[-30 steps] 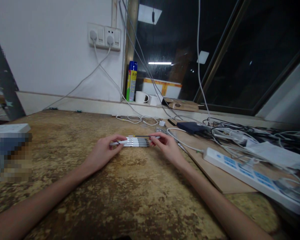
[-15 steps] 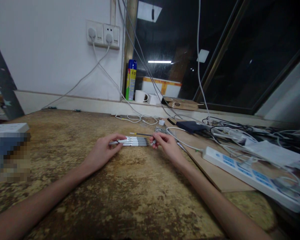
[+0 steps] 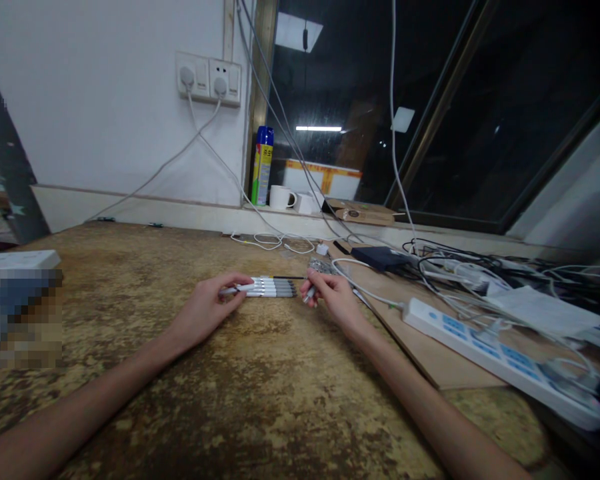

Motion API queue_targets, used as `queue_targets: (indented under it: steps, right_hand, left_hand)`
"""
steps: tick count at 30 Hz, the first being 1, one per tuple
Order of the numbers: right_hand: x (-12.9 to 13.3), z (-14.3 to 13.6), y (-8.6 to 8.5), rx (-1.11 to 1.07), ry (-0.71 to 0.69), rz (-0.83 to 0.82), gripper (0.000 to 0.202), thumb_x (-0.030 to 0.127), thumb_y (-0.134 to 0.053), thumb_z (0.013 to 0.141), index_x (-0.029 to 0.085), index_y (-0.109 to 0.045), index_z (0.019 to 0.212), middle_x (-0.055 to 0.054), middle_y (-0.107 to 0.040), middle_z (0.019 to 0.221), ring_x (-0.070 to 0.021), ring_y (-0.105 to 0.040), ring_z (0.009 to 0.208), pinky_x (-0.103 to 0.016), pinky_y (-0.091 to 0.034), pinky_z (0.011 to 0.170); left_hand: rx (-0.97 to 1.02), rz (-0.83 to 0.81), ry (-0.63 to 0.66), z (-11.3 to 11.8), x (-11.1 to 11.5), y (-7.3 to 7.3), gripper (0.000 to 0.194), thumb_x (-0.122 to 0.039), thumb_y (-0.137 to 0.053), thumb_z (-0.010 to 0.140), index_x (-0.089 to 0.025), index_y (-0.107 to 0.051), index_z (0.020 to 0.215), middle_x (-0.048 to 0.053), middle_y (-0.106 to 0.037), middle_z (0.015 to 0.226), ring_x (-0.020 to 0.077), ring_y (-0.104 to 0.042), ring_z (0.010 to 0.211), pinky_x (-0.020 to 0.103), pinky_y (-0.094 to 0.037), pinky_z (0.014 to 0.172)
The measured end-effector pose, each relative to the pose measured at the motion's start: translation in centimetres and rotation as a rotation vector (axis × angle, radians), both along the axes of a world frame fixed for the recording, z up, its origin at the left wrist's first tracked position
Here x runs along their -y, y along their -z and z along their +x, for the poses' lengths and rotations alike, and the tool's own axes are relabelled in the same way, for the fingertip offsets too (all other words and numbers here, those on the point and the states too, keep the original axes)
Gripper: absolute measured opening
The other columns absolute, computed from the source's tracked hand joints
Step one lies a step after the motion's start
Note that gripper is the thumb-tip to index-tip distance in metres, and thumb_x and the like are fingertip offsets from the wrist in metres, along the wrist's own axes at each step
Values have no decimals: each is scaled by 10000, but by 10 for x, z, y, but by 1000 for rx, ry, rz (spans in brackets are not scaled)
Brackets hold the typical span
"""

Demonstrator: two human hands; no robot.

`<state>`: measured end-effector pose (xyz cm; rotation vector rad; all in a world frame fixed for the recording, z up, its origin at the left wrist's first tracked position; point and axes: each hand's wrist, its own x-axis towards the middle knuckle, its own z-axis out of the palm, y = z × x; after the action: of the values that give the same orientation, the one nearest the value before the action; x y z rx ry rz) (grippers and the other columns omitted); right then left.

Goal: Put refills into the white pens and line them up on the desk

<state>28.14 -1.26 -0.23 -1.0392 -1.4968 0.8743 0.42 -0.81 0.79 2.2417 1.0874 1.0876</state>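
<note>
Several white pens with grey grips (image 3: 275, 288) lie side by side in a row on the worn wooden table (image 3: 260, 387). At their left end my left hand (image 3: 213, 300) is closed, pinching a white pen barrel (image 3: 235, 289) between thumb and fingers. To the right of the row, the closed fingers of my right hand (image 3: 327, 293) are at the end of a thin dark pen refill (image 3: 287, 277), which points left along the far side of the row. A small grey pen part (image 3: 309, 293) also shows under those fingers. A clear bag of small parts (image 3: 321, 266) lies just behind my right hand.
A white power strip (image 3: 500, 360) and a brown board (image 3: 420, 347) lie on the right, with tangled cables (image 3: 445, 260) and a dark flat box (image 3: 380, 257) behind. A spray can (image 3: 263, 167) and a white mug (image 3: 281, 197) stand on the sill. A white box (image 3: 20, 260) sits far left.
The refill at my right hand has come down from a slight slant to nearly level, close behind the row of pens. My left hand has barely moved.
</note>
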Motion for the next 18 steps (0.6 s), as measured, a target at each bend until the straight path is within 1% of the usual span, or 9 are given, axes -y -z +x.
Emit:
queue_targets:
  steps: [7,12,18]
  right_hand:
    - [0,0,0,-1,20,-11,595,694,-565,875,147,-723,701,-61,-660,621,-131,-534,501,-264,-407,514]
    - [1,-1,-1,49,11,7,552,680,-574,877,165,-714,739,-44,-668,662,-137,-540,532,-269,-423,541]
    - [2,-1,0,108,-52,11,476,626,-586,896,178,-717,806,-37,-681,741,-153,-571,625,-271,-450,597]
  left_hand:
    - [-15,-5,-5,0,1,-1,277,-345,-565,949,-248,-712,1163,54,-749,1187,238,-709,1021,383,-550,917]
    - [-1,-2,-4,0,0,0,271,-348,-576,949,-249,-712,1162,41,-752,1181,230,-708,1036,370,-543,935]
    - [-11,1,-29,-1,-1,-1,266,-349,-572,949,-249,-712,1152,37,-758,1159,230,-709,1014,360,-543,917]
